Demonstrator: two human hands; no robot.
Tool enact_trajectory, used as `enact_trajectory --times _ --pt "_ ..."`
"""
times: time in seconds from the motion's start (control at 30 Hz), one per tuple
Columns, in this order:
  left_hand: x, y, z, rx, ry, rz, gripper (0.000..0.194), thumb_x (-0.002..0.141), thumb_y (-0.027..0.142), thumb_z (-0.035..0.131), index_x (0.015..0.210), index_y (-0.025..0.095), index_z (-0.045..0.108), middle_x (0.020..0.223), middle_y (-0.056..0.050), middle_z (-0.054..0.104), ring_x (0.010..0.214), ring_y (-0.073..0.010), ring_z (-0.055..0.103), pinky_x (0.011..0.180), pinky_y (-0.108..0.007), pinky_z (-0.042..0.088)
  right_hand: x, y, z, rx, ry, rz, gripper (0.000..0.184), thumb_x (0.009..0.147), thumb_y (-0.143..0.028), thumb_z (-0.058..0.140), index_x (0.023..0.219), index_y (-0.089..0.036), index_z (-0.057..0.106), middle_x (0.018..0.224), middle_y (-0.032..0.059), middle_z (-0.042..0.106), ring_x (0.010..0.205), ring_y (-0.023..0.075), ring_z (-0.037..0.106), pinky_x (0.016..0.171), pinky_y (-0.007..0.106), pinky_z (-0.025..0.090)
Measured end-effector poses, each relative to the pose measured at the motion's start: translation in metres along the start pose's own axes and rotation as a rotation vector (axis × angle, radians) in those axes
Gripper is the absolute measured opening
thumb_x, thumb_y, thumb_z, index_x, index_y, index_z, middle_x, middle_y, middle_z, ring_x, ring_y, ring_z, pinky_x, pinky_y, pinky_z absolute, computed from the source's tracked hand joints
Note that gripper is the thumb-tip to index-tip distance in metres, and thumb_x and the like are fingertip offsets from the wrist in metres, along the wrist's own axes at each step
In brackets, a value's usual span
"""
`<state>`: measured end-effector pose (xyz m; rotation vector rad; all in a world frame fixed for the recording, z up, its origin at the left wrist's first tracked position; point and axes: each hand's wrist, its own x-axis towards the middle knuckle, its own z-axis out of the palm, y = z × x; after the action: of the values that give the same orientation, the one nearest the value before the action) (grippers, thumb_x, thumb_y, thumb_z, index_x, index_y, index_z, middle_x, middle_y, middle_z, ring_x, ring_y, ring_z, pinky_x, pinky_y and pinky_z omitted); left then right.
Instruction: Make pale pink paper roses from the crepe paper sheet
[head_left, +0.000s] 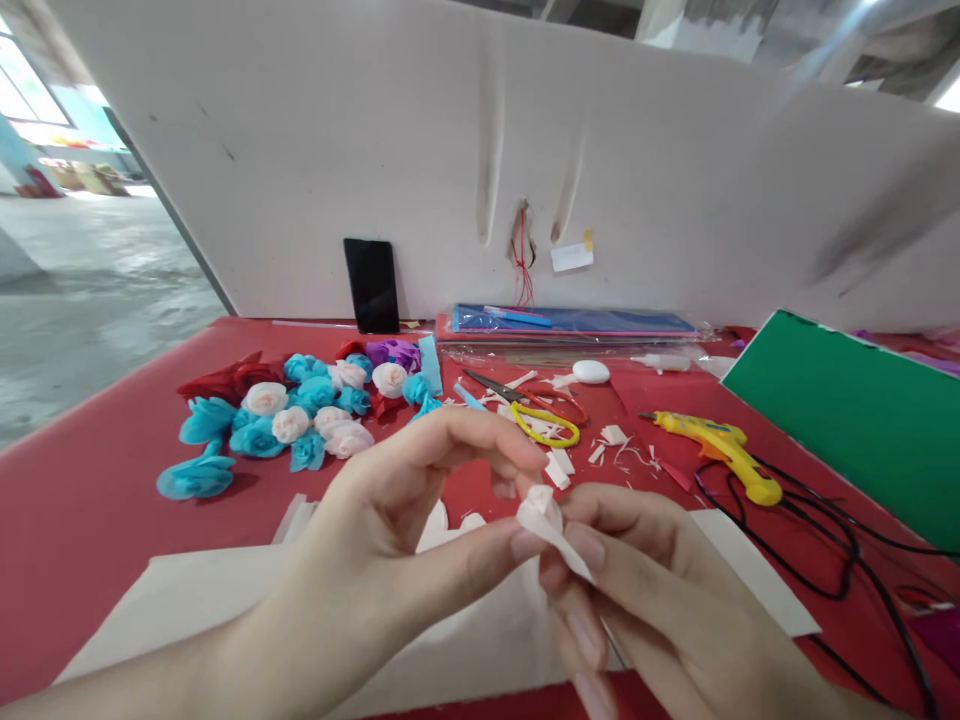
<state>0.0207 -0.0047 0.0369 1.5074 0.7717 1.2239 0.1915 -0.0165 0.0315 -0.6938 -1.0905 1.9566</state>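
Note:
A small pale pink paper flower [541, 512], partly rolled, is held up between both hands over the table. My left hand [405, 540] pinches its left side between thumb and fingers. On the other side my right hand [637, 580] grips the loose end of its strip between thumb and forefinger, the other fingers curled below. Under the hands lies a sheet of off-white paper [202, 590]. Beyond them are scissors with yellow and orange handles [544, 425] and scattered paper scraps [559, 468].
Blue, pink, red and purple paper flowers [259, 437] cluster at left. A yellow glue gun [712, 445] with black cable lies right, near a green board [840, 430]. A black phone [373, 285] leans on the white partition [337, 150]. Plastic-wrapped sheets [585, 322] lie at the back.

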Motion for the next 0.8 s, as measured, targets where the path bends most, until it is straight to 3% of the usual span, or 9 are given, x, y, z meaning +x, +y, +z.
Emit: enact_trajectory --times 0.17,0.37,0.57,0.73,0.8 --pt "0.000 0.001 0.000 0.003 0.005 0.001 0.017 0.078 0.018 0.072 0.087 0.031 0.068 0.084 0.006 0.066 0.087 -0.0154 0.065 0.078 -0.022 0.055 -0.004 0.002 0.001 0.019 0.006 -0.016 0.023 0.087 -0.036 0.068 0.076 -0.016 0.067 0.056 -0.0046 0.059 0.046 0.0034 0.056 0.053 0.017 0.043" --pt "0.000 0.003 0.002 -0.050 -0.032 -0.010 0.017 0.076 0.016 0.073 0.086 0.029 0.068 0.077 0.004 0.063 0.091 -0.0172 0.065 0.079 -0.022 0.056 -0.004 0.002 0.001 0.033 -0.007 0.010 0.025 0.086 -0.037 0.069 0.074 -0.015 0.068 0.053 -0.0049 0.060 0.044 0.0021 0.056 0.052 0.015 0.044" --pt "0.000 0.002 0.001 -0.149 -0.171 -0.013 0.028 0.078 0.006 0.064 0.094 0.028 0.063 0.078 0.006 0.062 0.088 -0.0122 0.063 0.080 -0.019 0.054 -0.005 0.006 0.002 0.098 -0.044 0.058 0.022 0.088 -0.030 0.068 0.073 -0.014 0.067 0.055 -0.0043 0.061 0.042 0.0018 0.056 0.046 0.012 0.044" --pt "-0.002 0.002 -0.001 -0.161 -0.247 -0.006 0.040 0.076 -0.003 0.055 0.099 0.030 0.059 0.082 0.009 0.059 0.064 -0.0044 0.059 0.061 -0.012 0.053 -0.004 0.010 0.000 0.174 -0.093 0.047 0.019 0.086 -0.029 0.071 0.074 -0.014 0.068 0.056 -0.0041 0.062 0.044 0.0006 0.057 0.049 0.009 0.043" --pt "-0.004 0.001 -0.001 -0.185 -0.277 0.006 0.040 0.077 -0.003 0.053 0.099 0.030 0.058 0.084 0.008 0.057 0.061 -0.0031 0.058 0.060 -0.012 0.055 -0.004 0.011 -0.002 0.178 -0.127 0.063 0.017 0.087 -0.028 0.070 0.076 -0.014 0.070 0.058 -0.0036 0.063 0.045 0.0003 0.056 0.050 0.010 0.044"
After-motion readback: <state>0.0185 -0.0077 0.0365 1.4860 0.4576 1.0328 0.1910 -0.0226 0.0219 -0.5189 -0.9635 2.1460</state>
